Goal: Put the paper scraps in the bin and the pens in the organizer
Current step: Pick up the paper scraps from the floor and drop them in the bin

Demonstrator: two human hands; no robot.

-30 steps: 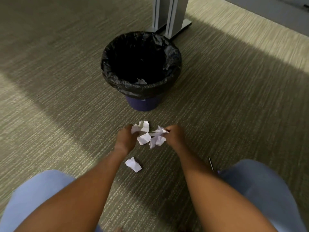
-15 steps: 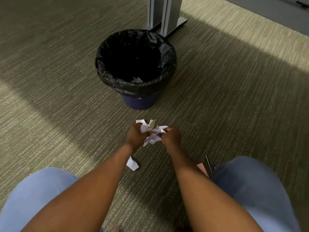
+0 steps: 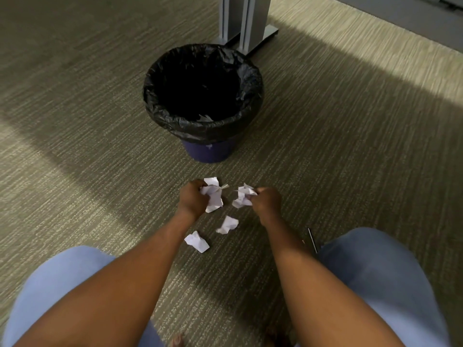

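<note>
A blue bin (image 3: pixel 204 96) lined with a black bag stands on the carpet ahead of me. My left hand (image 3: pixel 191 199) is closed around crumpled white paper scraps (image 3: pixel 213 195). My right hand (image 3: pixel 266 200) grips another crumpled scrap (image 3: pixel 241 195). Both hands hover just in front of the bin, a little apart. Two more scraps lie on the carpet below them, one (image 3: pixel 227 224) between my wrists and one (image 3: pixel 196 241) beside my left forearm. A thin dark pen (image 3: pixel 312 239) lies by my right knee, partly hidden. No organizer is in view.
A grey metal desk leg (image 3: pixel 244 21) with a flat foot stands right behind the bin. My knees in light blue trousers (image 3: pixel 375 271) frame the bottom of the view. Carpet stretches to the left and right of the bin.
My hands have pulled apart, each keeping paper. One scrap now lies on the carpet between my wrists where none lay before.
</note>
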